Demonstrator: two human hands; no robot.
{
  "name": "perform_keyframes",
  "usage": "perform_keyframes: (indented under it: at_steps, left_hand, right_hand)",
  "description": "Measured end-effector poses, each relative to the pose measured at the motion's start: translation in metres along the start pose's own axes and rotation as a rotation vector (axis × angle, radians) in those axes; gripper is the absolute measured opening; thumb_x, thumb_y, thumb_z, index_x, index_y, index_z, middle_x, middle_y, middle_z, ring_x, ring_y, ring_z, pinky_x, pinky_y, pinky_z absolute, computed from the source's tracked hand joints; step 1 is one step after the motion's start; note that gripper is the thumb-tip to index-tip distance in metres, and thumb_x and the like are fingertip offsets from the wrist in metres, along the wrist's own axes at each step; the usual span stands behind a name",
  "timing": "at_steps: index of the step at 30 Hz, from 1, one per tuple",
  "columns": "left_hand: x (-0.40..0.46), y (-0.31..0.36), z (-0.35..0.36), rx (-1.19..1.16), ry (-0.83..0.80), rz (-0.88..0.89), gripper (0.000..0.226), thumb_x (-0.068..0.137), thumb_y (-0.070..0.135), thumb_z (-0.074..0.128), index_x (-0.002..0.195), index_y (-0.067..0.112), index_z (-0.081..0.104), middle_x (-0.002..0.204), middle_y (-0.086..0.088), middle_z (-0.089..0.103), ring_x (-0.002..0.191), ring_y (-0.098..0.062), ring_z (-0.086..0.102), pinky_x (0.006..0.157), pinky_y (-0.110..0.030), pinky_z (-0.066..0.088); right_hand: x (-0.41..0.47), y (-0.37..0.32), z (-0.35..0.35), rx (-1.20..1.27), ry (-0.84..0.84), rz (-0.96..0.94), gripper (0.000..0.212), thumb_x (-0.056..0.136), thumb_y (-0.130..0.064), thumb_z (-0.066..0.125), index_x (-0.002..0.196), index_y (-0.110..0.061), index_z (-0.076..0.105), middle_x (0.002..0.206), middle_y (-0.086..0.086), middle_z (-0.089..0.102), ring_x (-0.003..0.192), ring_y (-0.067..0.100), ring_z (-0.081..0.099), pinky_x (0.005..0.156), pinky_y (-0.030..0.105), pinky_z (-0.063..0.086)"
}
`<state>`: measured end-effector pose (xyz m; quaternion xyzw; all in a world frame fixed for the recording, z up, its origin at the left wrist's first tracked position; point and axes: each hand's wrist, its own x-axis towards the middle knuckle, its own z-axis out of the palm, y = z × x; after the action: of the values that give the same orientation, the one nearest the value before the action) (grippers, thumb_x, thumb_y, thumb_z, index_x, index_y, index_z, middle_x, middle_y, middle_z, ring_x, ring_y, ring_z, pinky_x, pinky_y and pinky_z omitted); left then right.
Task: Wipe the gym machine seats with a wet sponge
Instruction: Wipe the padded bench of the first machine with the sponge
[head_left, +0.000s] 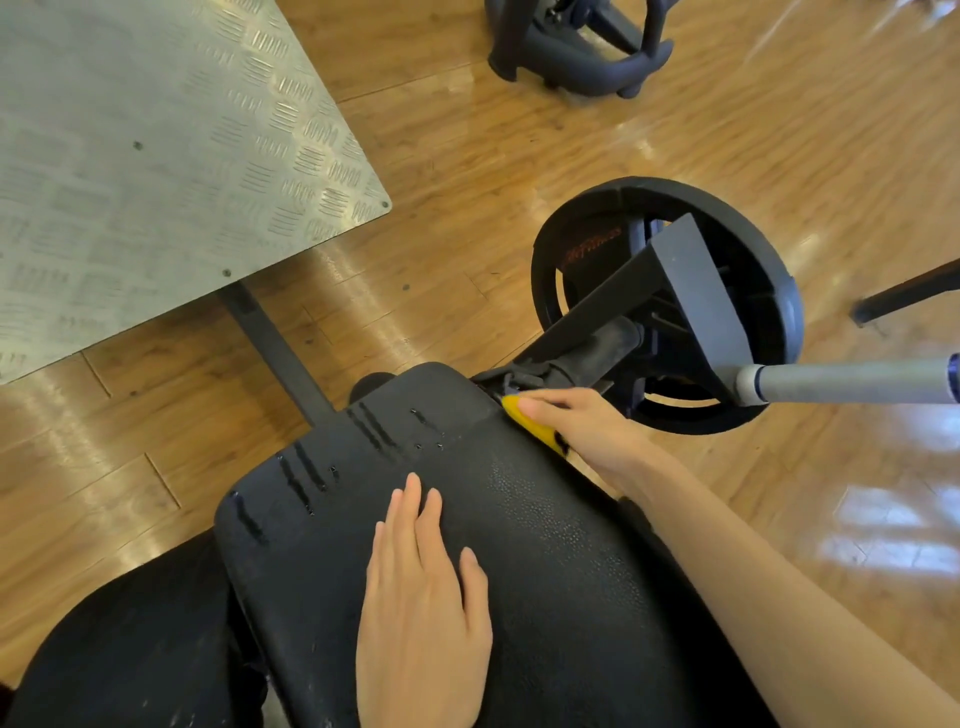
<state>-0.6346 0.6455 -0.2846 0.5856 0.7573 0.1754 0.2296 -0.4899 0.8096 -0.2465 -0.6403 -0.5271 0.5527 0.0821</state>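
A black padded machine seat (545, 530) fills the lower middle of the head view, with torn slits and wet spots near its far left part. My right hand (587, 431) is at the seat's far right edge, shut on a yellow sponge (535, 423) that presses against the rim. Only a strip of the sponge shows under my fingers. My left hand (423, 608) lies flat, palm down, on the middle of the seat, fingers together and holding nothing.
A black weight plate (769, 270) on a dark frame (691, 291) stands just beyond the seat. A grey bar (841, 383) juts to the right. A checkered metal footplate (145, 156) lies at left. Another machine's base (576, 52) stands on the wooden floor (519, 171).
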Motion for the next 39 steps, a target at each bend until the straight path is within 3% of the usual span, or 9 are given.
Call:
perform_keyframes:
  at_steps: [7,10,15,19,24,26,29,34,39]
  left_hand:
    - [0.000,-0.001,-0.001,-0.002,-0.015,0.003,0.058,0.095,0.035,0.032,0.139,0.003,0.053,0.152,-0.011,0.044,0.138,-0.026,0.045,0.114,-0.033,0.020]
    - [0.002,0.002,-0.002,-0.002,-0.013,-0.006,0.057,0.094,0.034,0.034,0.137,0.002,0.055,0.151,-0.012,0.046,0.138,-0.026,0.045,0.113,-0.034,0.023]
    - [0.002,-0.001,-0.003,0.037,-0.021,-0.009,0.058,0.096,0.036,0.032,0.140,0.006,0.052,0.152,-0.010,0.046,0.138,-0.024,0.045,0.116,-0.031,0.021]
    - [0.003,0.002,-0.006,0.093,-0.003,0.010,0.060,0.092,0.034,0.033,0.137,0.001,0.055,0.146,-0.016,0.051,0.131,-0.032,0.053,0.113,-0.038,0.025]
    - [0.001,-0.005,-0.007,0.118,0.036,0.020,0.063,0.100,0.038,0.025,0.139,-0.003,0.052,0.147,-0.019,0.050,0.135,-0.035,0.048,0.112,-0.040,0.023]
    - [0.000,-0.011,-0.007,0.129,0.015,-0.002,0.071,0.106,0.042,0.008,0.141,-0.004,0.049,0.148,-0.019,0.048,0.136,-0.034,0.045,0.113,-0.039,0.020]
    - [-0.004,-0.013,-0.005,0.118,-0.031,-0.041,0.076,0.105,0.043,0.001,0.138,-0.005,0.051,0.146,-0.021,0.049,0.131,-0.037,0.052,0.110,-0.041,0.022]
    - [-0.005,-0.012,-0.003,0.137,-0.021,-0.047,0.076,0.105,0.041,0.001,0.138,-0.004,0.053,0.147,-0.019,0.049,0.131,-0.033,0.052,0.109,-0.041,0.026]
    - [-0.004,-0.013,-0.005,0.089,-0.020,-0.061,0.072,0.105,0.040,0.006,0.138,-0.004,0.053,0.148,-0.019,0.047,0.133,-0.033,0.050,0.114,-0.036,0.020]
  right_hand:
    - [-0.012,0.000,-0.002,0.018,0.024,-0.005,0.016,0.098,-0.031,0.054,0.092,-0.044,0.061,0.073,-0.040,0.056,0.071,-0.023,0.053,0.058,-0.003,0.037]
    - [0.011,-0.007,0.005,-0.034,-0.010,-0.030,0.016,0.098,-0.030,0.054,0.093,-0.040,0.064,0.090,-0.030,0.060,0.085,-0.010,0.057,0.064,0.001,0.040]
    - [0.015,-0.016,0.035,-0.289,0.170,-0.217,0.031,0.096,-0.036,0.056,0.122,-0.022,0.065,0.104,-0.020,0.059,0.106,0.003,0.054,0.072,-0.003,0.035]
    - [-0.017,0.011,0.037,-0.690,0.225,-0.386,0.039,0.098,-0.032,0.053,0.134,-0.019,0.056,0.134,-0.009,0.057,0.125,0.009,0.048,0.103,0.023,0.037]
    - [0.042,-0.018,0.066,-0.652,0.246,-0.302,0.021,0.100,-0.029,0.050,0.111,-0.014,0.061,0.108,0.003,0.065,0.106,0.025,0.056,0.091,0.043,0.045]
    - [0.018,-0.008,0.072,-0.713,0.281,-0.322,0.030,0.100,-0.029,0.050,0.127,-0.021,0.058,0.132,-0.002,0.058,0.128,0.021,0.047,0.114,0.047,0.027]
    - [-0.035,0.009,0.078,-0.787,0.319,-0.406,0.039,0.098,-0.033,0.051,0.137,-0.026,0.053,0.144,-0.011,0.048,0.140,0.012,0.033,0.119,0.045,0.004]
    - [0.035,-0.019,0.085,-0.719,0.285,-0.361,0.032,0.099,-0.024,0.052,0.128,-0.012,0.059,0.131,0.003,0.059,0.126,0.023,0.048,0.110,0.039,0.030]
    - [-0.034,0.006,0.096,-0.834,0.334,-0.455,0.038,0.094,-0.025,0.061,0.130,-0.015,0.059,0.136,0.001,0.057,0.132,0.020,0.047,0.107,0.031,0.034]
